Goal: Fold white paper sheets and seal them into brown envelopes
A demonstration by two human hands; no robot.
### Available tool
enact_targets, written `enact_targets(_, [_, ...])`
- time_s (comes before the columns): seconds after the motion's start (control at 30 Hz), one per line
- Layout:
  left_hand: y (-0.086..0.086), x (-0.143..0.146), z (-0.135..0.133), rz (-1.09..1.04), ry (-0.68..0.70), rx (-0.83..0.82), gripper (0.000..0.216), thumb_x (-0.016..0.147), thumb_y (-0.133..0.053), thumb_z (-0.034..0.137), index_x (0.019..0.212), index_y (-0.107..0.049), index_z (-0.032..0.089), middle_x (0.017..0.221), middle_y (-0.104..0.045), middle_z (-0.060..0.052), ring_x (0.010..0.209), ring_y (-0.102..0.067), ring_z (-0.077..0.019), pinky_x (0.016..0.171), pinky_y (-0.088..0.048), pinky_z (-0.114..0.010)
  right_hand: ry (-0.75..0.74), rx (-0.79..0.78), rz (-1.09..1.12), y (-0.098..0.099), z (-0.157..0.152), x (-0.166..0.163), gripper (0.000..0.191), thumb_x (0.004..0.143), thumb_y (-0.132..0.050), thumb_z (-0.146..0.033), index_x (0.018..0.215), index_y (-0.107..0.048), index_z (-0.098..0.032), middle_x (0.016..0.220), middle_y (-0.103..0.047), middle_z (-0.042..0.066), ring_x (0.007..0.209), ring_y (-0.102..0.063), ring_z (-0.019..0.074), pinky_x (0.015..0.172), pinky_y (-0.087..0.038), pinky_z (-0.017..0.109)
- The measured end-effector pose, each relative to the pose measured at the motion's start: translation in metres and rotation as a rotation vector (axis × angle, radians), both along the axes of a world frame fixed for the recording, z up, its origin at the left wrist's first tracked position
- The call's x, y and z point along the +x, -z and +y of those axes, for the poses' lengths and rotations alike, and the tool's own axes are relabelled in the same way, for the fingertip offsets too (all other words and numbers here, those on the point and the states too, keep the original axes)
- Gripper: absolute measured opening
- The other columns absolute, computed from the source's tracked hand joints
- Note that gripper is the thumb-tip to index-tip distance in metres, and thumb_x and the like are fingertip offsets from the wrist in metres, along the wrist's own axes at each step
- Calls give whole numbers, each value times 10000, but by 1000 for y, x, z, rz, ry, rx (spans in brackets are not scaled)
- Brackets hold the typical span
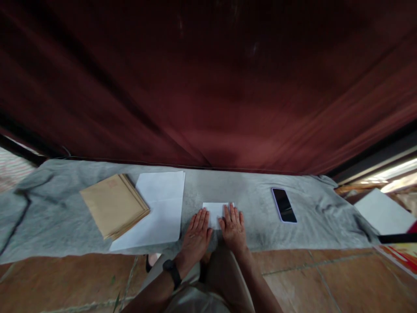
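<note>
Left grip (pixel 196 231) and right grip (pixel 233 227) lie palm-down on white paper (pixel 216 213).

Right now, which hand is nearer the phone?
Right. The right hand rests on the right side of the small white paper, with the phone farther right. The left hand is at the paper's left side, farther from the phone.

The small rectangular white paper (pixel 215 213) lies flat on the grey cloth (pixel 254 191) before me, its sides partly covered by my left hand (pixel 196 232) and right hand (pixel 233 228).
</note>
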State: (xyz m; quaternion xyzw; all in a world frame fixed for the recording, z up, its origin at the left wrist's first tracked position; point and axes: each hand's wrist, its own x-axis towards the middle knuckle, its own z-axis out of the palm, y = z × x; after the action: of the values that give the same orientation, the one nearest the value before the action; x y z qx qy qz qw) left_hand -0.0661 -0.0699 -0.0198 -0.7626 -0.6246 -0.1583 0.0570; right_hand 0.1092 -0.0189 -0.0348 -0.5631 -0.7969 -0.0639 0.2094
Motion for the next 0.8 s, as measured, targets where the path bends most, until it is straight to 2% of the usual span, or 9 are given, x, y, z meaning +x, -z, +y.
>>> enact_targets(0.13, [-3,3,2,-25,-12,-39,566,974,-396,224,1521,-444,88,1561,-478,-160,1499,-376,-270,1226,-330,-466,-31,-90,29,-9,3,-14,507,1065,-348,-298,1534,-451,-134,1555,-483,155,1468,-399,285,1200,-295,498])
enact_targets(0.27, [-1,-1,2,-58,-1,-50,549,976,-396,240,1500,-480,100,1550,-492,-165,1483,-403,-282,1210,-357,-483,-116,-139,24,-14,3,-25,482,1053,-393,-303,1516,-489,-206,1583,-460,96,1468,-400,254,1206,-306,452])
enact_targets(0.43, [0,0,13,-98,-7,-30,557,1018,-382,337,1502,-466,75,1552,-486,-179,1480,-408,-286,1204,-369,-478,-105,-135,28,-13,1,-22,513,1041,-438,-334,1539,-455,-212,1606,-421,112,1477,-384,267,1208,-301,459])
enact_targets(0.63, [-5,21,39,-72,-9,-62,587,1042,-329,404,1496,-474,62,1567,-460,-192,1485,-394,-311,1205,-353,-510,-116,-137,17,-15,0,-21,543,1017,-424,-215,1561,-415,-219,1625,-393,97,1494,-354,238,1225,-269,434])
enact_targets(0.8, [-2,16,34,-83,-86,-47,698,1014,-382,503,1533,-404,38,1592,-407,-222,1513,-340,-322,1214,-331,-508,-119,-114,44,-11,-1,-16,520,1026,-425,-241,1541,-445,-176,1605,-421,122,1499,-346,249,1224,-276,451])
